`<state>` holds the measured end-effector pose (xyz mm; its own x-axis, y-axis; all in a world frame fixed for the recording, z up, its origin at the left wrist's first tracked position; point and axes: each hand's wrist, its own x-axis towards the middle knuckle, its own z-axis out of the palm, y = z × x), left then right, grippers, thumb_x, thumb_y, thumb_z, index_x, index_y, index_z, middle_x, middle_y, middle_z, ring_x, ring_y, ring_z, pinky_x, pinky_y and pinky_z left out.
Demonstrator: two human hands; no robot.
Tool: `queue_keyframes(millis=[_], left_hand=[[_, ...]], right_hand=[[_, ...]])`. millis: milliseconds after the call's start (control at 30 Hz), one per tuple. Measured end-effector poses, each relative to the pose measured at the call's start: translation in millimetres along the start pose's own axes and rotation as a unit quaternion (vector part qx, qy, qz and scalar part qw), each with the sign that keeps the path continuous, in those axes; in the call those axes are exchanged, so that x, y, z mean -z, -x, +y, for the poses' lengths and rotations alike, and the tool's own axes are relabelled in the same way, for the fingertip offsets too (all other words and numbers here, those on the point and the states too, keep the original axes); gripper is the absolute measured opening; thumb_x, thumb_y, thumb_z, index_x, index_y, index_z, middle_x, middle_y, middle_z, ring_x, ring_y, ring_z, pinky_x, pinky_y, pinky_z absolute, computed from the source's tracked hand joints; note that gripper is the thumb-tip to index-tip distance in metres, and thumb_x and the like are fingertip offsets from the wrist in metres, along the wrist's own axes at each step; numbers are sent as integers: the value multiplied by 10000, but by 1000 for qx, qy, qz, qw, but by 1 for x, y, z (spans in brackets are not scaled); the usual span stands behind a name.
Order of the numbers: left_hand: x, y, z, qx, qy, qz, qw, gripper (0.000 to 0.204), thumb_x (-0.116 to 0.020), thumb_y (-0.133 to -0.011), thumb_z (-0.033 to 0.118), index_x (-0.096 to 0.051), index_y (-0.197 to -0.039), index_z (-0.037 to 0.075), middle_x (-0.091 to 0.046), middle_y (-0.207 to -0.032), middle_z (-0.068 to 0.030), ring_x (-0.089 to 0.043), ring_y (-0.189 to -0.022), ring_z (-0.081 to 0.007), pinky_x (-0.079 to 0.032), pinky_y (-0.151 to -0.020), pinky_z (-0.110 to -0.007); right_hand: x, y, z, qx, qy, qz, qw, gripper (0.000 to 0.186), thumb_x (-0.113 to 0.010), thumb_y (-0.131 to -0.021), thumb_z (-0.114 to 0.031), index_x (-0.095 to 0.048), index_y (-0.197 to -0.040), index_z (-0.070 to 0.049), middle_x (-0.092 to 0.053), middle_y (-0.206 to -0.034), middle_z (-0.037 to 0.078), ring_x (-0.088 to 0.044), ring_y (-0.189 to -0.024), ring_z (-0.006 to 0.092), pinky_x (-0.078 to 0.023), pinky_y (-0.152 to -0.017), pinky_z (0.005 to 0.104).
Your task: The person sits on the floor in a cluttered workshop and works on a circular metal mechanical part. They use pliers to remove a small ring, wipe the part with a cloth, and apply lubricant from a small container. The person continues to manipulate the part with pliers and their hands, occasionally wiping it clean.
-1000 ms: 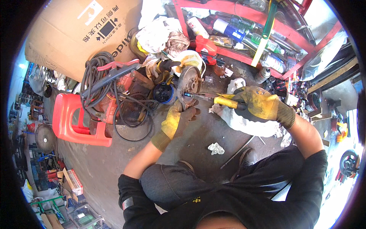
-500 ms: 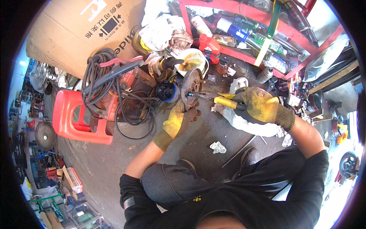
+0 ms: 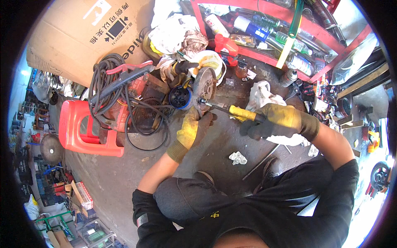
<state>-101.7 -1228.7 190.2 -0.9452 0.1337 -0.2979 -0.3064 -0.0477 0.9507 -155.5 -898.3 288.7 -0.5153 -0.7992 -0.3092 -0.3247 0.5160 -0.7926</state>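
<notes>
In a yellow-and-grey work glove, my left hand point(image 3: 193, 129) grips the lower edge of a round, greasy metal disc part point(image 3: 203, 86), which stands on edge with its hub side toward the right. My gloved right hand point(image 3: 276, 120) is closed around yellow-handled pliers point(image 3: 242, 113). Their dark jaws reach left to the disc's hub; I cannot tell whether they bite on anything there. Just left of the disc is a blue-rimmed tub point(image 3: 180, 98) with dark contents. Behind it stands a white bowl point(image 3: 211, 60) with brownish residue inside.
A red plastic stool point(image 3: 78, 132) and a red machine with coiled black cable point(image 3: 108, 78) are at the left. A cardboard box point(image 3: 82, 41) stands behind. A red rack point(image 3: 264, 58) holds bottles and cans. On the floor lie a crumpled tissue point(image 3: 237, 158) and a thin rod point(image 3: 259, 163).
The pliers' handles have come closer together and turned, tilting down to the right. My right hand has dropped slightly. The disc has turned, showing more of its face.
</notes>
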Motion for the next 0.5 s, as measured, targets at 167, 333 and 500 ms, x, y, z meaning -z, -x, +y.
queue_keyframes(millis=[167, 333, 500], left_hand=[[1, -6, -3, 22, -34, -20, 999, 334, -628, -1045, 64, -612, -1378, 59, -721, -1148, -40, -710, -1009, -159, -579, -854, -325], [-6, 6, 15, 96, 42, -4, 994, 388, -615, -1029, 52, -595, -1416, 53, -697, -1232, -62, -723, -987, -190, -585, -840, -332], [-9, 9, 19, 90, 72, 15, 993, 360, -623, -1030, 74, -612, -1389, 59, -702, -1194, -59, -718, -975, -190, -576, -832, -333]], right_hand=[[-21, -8, -5, -34, 395, 94, 913, 367, -648, -1040, -406, -719, -1343, -211, -706, -1215, 133, -697, -1049, 324, -558, -852, 445], [-27, -19, -18, -38, 521, 215, 825, 406, -598, -1031, -453, -706, -1415, -378, -645, -1277, 145, -575, -1185, 395, -497, -927, 501], [-19, -20, -16, 21, 382, 158, 910, 325, -641, -997, -350, -721, -1248, -161, -687, -1157, 192, -675, -1025, 388, -552, -872, 486]])
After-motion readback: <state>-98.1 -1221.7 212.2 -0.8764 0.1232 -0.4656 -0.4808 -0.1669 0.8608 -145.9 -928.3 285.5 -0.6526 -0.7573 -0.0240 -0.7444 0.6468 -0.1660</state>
